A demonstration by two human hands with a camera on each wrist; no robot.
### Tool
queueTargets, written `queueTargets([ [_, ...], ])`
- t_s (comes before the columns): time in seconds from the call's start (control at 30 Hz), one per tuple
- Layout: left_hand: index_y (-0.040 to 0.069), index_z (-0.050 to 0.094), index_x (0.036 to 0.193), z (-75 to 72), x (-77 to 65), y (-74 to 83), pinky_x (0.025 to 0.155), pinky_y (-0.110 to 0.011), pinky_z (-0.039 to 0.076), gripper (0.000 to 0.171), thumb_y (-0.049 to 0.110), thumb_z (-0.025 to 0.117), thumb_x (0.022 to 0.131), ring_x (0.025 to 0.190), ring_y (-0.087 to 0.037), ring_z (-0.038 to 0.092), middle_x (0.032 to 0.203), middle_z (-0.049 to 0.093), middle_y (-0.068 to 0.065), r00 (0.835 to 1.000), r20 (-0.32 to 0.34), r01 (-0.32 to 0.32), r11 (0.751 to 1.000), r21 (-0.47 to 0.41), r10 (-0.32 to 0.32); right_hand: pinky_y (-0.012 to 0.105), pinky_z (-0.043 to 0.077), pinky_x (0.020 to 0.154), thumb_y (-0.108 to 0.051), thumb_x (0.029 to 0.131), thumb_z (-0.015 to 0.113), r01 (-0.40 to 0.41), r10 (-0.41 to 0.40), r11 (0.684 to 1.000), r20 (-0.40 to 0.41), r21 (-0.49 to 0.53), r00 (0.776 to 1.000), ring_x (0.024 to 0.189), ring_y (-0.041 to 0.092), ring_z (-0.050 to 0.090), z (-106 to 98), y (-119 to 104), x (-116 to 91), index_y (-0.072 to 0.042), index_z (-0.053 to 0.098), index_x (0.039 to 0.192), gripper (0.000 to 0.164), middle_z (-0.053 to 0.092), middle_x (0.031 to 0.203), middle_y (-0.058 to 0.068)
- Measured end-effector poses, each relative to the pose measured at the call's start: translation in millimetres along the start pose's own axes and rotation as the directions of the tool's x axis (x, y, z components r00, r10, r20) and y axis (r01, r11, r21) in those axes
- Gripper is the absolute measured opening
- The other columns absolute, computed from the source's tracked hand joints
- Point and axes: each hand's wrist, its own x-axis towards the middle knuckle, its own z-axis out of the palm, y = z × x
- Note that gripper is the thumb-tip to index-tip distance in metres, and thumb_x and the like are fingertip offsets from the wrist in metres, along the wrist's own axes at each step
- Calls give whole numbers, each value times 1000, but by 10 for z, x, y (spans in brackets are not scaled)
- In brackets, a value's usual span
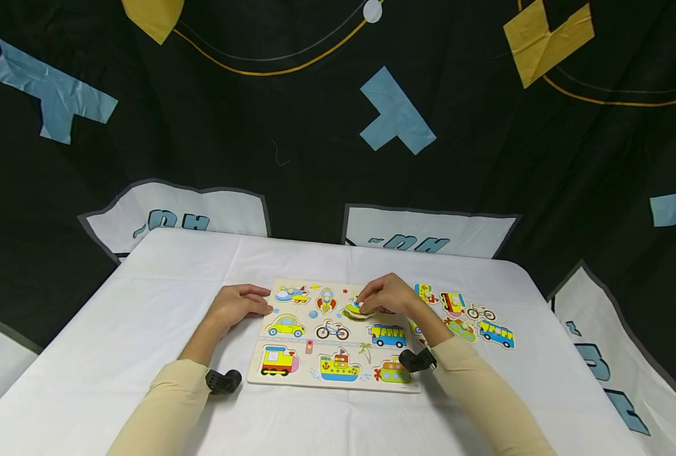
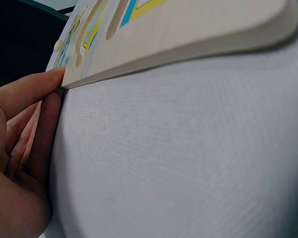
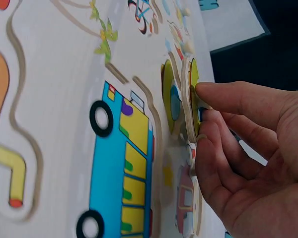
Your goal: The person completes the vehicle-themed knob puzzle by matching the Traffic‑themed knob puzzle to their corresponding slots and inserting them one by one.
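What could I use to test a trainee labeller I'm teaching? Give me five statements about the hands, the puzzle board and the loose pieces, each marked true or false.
1. The right hand pinches a yellow-green piece above the puzzle board. True.
2. The left hand holds up a loose piece. False: its fingertips touch the board's left edge.
3. A loose blue bus piece lies on the cloth to the right of the board. True.
4. The bicycle picture on the board is in the top row. False: it is in the middle row.
5. The cloth under the board is black. False: it is white.
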Motion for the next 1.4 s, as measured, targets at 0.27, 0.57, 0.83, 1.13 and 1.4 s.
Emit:
queueTargets([
  [0.27,7,71,123,6,16,-14,73,-23,51,47,17,84,79,81,-12,70,84,76,0,1000,-14,2,1000,16,-1,25,45,64,-15,77,86,-34,33,999,-30,-39,999,70,15,59,101,7,46,-11,81,89,14,76,83,-1],
  [0.57,6,71,123,-1,20,-19,74,-22,50,48,16,84,79,81,-11,70,84,77,0,1000,-12,-5,1000,18,6,26,45,66,-16,76,86,-38,36,998,-47,-45,998,73,16,60,133,29,56,-13,80,85,12,76,83,-1],
  [0.83,6,71,123,2,-5,-10,73,-23,51,48,17,85,78,81,-12,70,85,76,-1,1000,-7,3,1000,19,-2,27,43,66,-16,75,87,-44,42,997,-39,-59,998,77,16,61,150,17,45,-13,80,86,13,75,84,-2],
  [1.13,6,71,124,3,1,-8,73,-22,51,47,16,84,79,80,-11,70,87,77,0,1000,-13,12,1000,4,-12,28,43,68,-18,75,87,-31,29,998,-31,-61,999,81,16,62,171,60,47,-14,80,86,13,75,88,-2],
  [1.4,7,71,123,10,2,-4,75,-23,50,47,17,85,79,81,-11,70,88,77,-1,1000,-16,13,1000,13,-13,28,43,69,-20,76,87,-32,30,996,-29,-82,999,81,16,61,161,67,41,-16,81,86,13,76,88,-3],
])
